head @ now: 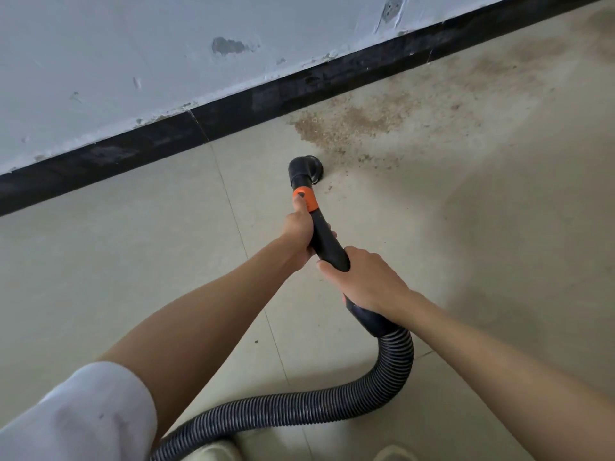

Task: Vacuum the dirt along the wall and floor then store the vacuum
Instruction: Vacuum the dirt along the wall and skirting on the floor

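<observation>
A black vacuum wand (327, 242) with an orange collar (305, 199) ends in a round black nozzle (307, 169) resting on the beige tiled floor. My left hand (298, 232) grips the wand just below the collar, thumb on the orange. My right hand (362, 281) holds the wand's lower end where the ribbed grey hose (392, 364) begins. The hose loops down and left out of the frame. Brown dirt (346, 126) lies on the floor beyond the nozzle, against the black skirting (266, 96), and thins out to the right.
A white wall (133, 61) with chipped paint patches rises above the skirting. Tile joints run across the floor (133, 261). A white sleeve (86, 417) fills the lower left, and a pale shoe tip (396, 454) shows at the bottom edge.
</observation>
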Demonstrator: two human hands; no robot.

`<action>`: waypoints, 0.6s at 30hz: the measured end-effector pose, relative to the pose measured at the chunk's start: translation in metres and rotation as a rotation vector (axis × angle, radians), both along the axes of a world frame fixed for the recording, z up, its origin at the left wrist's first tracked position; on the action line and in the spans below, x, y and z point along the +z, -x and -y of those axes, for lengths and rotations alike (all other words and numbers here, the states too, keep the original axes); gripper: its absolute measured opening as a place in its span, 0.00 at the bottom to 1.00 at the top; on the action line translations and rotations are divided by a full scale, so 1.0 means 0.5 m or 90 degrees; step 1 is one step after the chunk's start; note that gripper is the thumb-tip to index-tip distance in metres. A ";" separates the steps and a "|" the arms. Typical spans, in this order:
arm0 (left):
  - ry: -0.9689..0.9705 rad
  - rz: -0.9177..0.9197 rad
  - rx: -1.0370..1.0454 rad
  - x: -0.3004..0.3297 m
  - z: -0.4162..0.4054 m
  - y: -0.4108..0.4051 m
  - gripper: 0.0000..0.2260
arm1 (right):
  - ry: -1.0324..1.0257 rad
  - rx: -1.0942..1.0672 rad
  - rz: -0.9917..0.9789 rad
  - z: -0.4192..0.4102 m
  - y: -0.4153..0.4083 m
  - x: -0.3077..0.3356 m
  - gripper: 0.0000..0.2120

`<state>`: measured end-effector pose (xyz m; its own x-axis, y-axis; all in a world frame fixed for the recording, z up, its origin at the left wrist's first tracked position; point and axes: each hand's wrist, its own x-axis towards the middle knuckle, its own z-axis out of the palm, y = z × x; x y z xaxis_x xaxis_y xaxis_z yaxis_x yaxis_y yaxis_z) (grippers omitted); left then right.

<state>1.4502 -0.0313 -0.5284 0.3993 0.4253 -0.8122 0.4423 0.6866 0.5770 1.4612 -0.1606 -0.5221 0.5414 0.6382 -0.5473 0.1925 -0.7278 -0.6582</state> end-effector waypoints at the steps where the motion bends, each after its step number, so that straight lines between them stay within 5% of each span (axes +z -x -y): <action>1: -0.006 0.002 -0.008 -0.001 0.004 -0.010 0.22 | 0.000 -0.016 -0.004 0.004 -0.005 -0.002 0.16; 18: -0.123 -0.020 0.029 -0.060 -0.024 0.094 0.24 | 0.030 0.066 -0.032 -0.014 0.060 -0.018 0.17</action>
<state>1.4033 -0.0192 -0.5582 0.3520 0.5917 -0.7252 0.4330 0.5840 0.6866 1.4310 -0.1535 -0.5313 0.4446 0.6623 -0.6030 0.2359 -0.7360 -0.6345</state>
